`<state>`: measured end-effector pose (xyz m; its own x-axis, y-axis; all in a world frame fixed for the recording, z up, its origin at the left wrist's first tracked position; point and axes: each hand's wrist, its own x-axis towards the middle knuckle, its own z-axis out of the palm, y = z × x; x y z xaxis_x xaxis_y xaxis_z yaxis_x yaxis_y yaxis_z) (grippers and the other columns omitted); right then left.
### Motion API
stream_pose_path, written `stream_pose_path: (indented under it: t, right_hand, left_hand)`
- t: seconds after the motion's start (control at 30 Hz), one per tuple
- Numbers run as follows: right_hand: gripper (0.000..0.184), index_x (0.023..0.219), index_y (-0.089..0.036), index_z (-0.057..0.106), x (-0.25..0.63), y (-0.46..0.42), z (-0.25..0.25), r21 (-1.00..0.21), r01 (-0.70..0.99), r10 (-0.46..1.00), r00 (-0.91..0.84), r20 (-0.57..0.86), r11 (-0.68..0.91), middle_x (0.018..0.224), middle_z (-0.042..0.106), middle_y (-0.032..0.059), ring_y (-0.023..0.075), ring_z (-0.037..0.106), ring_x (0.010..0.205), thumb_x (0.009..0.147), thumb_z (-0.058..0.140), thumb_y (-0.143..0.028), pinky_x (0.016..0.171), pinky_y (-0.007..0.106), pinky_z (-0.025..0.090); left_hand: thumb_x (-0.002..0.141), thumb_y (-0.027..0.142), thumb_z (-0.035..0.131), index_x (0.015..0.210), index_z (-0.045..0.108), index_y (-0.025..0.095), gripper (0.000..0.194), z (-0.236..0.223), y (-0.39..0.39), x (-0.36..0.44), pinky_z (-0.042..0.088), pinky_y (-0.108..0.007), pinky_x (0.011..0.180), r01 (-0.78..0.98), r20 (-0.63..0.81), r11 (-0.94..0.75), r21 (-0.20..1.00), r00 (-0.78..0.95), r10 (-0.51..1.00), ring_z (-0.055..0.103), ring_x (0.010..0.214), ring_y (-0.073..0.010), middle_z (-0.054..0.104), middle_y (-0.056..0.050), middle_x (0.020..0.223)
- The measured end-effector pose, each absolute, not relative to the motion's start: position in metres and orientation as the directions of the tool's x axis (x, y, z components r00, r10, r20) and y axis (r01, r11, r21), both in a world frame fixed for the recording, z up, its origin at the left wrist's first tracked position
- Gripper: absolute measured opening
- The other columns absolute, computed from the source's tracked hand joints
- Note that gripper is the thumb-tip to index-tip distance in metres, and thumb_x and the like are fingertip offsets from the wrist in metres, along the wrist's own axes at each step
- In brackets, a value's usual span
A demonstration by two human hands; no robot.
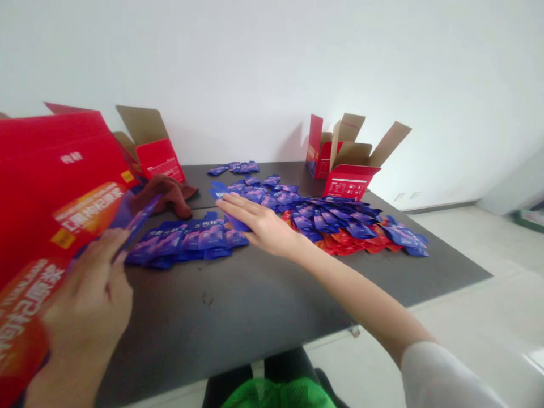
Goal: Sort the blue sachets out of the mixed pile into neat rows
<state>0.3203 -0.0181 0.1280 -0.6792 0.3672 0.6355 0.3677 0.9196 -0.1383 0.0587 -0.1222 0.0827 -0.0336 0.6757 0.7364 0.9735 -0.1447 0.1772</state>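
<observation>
Head | printed blue-purple packets (pixel 237 222) | right hand (pixel 266 226) holding some | left hand (pixel 96 294) seemingly likewise, blurred

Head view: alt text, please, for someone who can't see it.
Left hand holds a blue packet beside a red box; right hand holds another packet above a dark table with blue packets, red packets and open boxes.

The dark gray table (pixel 238 300) bore a row of overlapping blue-purple sachets (pixel 187 238) on its left part, beside a crumpled brown cloth (pixel 168 194). Loose blue sachets (pixel 272 192) lay scattered across the middle, with a small cluster (pixel 240 168) near the wall. On the right, blue sachets (pixel 335 218) overlapped red-orange sachets (pixel 348 243), close to open red cartons (pixel 348 180).
</observation>
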Motion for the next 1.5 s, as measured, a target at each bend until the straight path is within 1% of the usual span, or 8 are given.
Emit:
stream_pose_path:
  t: [0.1, 0.27, 0.53, 0.73, 0.87, 1.0, 1.17, 1.5]
  right_hand:
    - [0.042, 0.13, -0.011, 0.044, 0.285, 0.03, 0.116, -0.215, 0.383, 0.425, -0.638, 0.642, 0.899, 0.137, 0.044, 0.0137, 0.0176, 0.036, 0.13, 0.091, 0.043, -0.025, 0.109, 0.032, 0.03]
    - [0.039, 0.125, -0.009, 0.048, 0.253, 0.062, 0.08, -0.251, 0.396, 0.469, -0.726, 0.504, 0.883, 0.127, 0.053, 0.0157, 0.0199, 0.049, 0.119, 0.092, 0.042, -0.028, 0.1, 0.031, 0.039]
    - [0.034, 0.12, -0.011, 0.05, 0.21, 0.06, 0.064, -0.164, 0.365, 0.4, -0.846, 0.354, 0.917, 0.114, 0.058, 0.0159, 0.0205, 0.056, 0.107, 0.092, 0.041, -0.029, 0.09, 0.033, 0.044]
    - [0.072, 0.133, -0.01, 0.038, 0.208, 0.046, 0.058, -0.147, 0.394, 0.42, -0.853, 0.31, 0.907, 0.117, 0.054, 0.021, 0.0282, 0.053, 0.109, 0.08, 0.048, -0.057, 0.093, 0.044, 0.038]
    - [0.08, 0.136, -0.01, 0.034, 0.214, 0.04, 0.065, -0.193, 0.406, 0.448, -0.837, 0.313, 0.893, 0.127, 0.046, 0.0247, 0.0318, 0.048, 0.116, 0.074, 0.058, -0.056, 0.096, 0.05, 0.034]
    - [0.071, 0.132, -0.01, 0.04, 0.222, 0.036, 0.082, -0.24, 0.388, 0.443, -0.86, 0.254, 0.89, 0.115, 0.057, 0.0187, 0.0262, 0.055, 0.108, 0.071, 0.072, -0.028, 0.092, 0.038, 0.039]
    - [0.037, 0.111, -0.01, 0.058, 0.227, 0.032, 0.085, -0.195, 0.407, 0.442, -0.877, 0.19, 0.892, 0.104, 0.064, 0.0122, 0.0206, 0.059, 0.101, 0.075, 0.063, -0.008, 0.084, 0.027, 0.042]
    - [0.014, 0.095, -0.013, 0.062, 0.214, 0.029, 0.067, -0.114, 0.409, 0.424, -0.864, 0.27, 0.905, 0.089, 0.067, 0.0095, 0.0205, 0.062, 0.085, 0.082, 0.056, -0.016, 0.069, 0.027, 0.044]
  left_hand:
    - [0.09, 0.031, 0.025, 0.135, 0.033, 0.026, 0.046, 0.098, -0.08, 0.052, 0.04, -0.037, 0.104, 0.979, 0.764, -0.113, 0.169, -0.058, 0.643, 0.044, 0.124, -0.0177, 0.045, -0.001, 0.137]
    - [0.09, 0.026, 0.022, 0.125, 0.048, 0.011, 0.046, 0.061, -0.029, 0.034, 0.039, -0.038, 0.105, 0.967, 0.658, -0.226, 0.119, 0.094, 0.748, 0.049, 0.119, -0.0203, 0.053, -0.013, 0.128]
    - [0.089, 0.033, 0.025, 0.123, 0.05, 0.014, 0.046, 0.028, -0.015, 0.024, 0.035, -0.042, 0.106, 0.95, 0.449, -0.259, 0.171, 0.159, 0.879, 0.045, 0.123, -0.0227, 0.053, -0.012, 0.128]
    - [0.084, 0.052, 0.036, 0.123, 0.05, 0.016, 0.055, 0.028, -0.024, 0.023, 0.031, -0.041, 0.108, 0.943, 0.317, -0.22, 0.25, 0.135, 0.939, 0.044, 0.124, -0.0235, 0.052, -0.012, 0.13]
    - [0.084, 0.055, 0.031, 0.132, 0.039, 0.014, 0.063, 0.027, -0.024, 0.027, 0.028, -0.045, 0.109, 0.934, 0.247, -0.142, 0.328, 0.061, 0.967, 0.034, 0.131, -0.0256, 0.043, -0.013, 0.137]
    - [0.082, 0.056, 0.035, 0.139, 0.025, 0.016, 0.07, 0.029, -0.025, 0.032, 0.027, -0.045, 0.109, 0.922, 0.252, -0.093, 0.375, -0.005, 0.968, 0.03, 0.133, -0.0263, 0.033, -0.015, 0.143]
    - [0.081, 0.044, 0.041, 0.132, 0.039, 0.014, 0.06, 0.036, -0.029, 0.025, 0.032, -0.043, 0.107, 0.948, 0.286, -0.1, 0.303, 0.01, 0.958, 0.041, 0.126, -0.0256, 0.045, -0.014, 0.135]
    - [0.08, 0.047, 0.04, 0.113, 0.059, 0.016, 0.05, 0.039, -0.027, 0.018, 0.038, -0.04, 0.103, 0.925, 0.296, -0.189, 0.329, 0.089, 0.951, 0.053, 0.114, -0.0225, 0.059, -0.011, 0.12]
